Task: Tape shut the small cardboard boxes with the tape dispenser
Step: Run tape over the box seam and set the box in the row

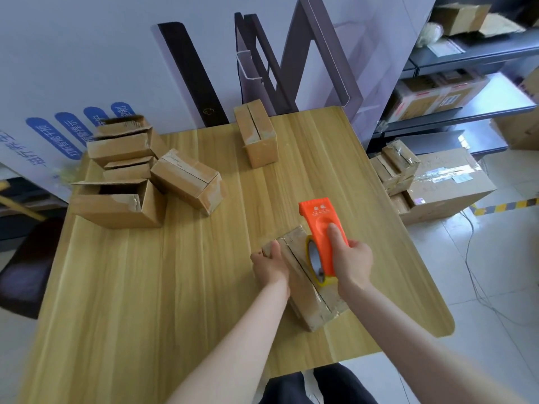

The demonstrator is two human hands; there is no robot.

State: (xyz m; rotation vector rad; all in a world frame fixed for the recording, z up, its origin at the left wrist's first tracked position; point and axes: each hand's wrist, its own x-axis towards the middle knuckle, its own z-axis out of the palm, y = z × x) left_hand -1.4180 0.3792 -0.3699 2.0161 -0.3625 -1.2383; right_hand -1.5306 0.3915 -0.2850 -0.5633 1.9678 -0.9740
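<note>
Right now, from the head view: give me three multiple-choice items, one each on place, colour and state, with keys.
1. Where is the tape dispenser?
A) on a shelf
B) on the small box in front of the person
C) on the floor

2. What colour is its body?
A) blue
B) green
C) orange

3. The big left box is:
A) open on top
B) taped shut
C) flattened

Key:
1 B: the right hand grips it against that box's top, and the left hand grips the box's edge.
2 C: the shell is plainly orange.
3 A: its flaps stand apart and the dark inside shows.
</note>
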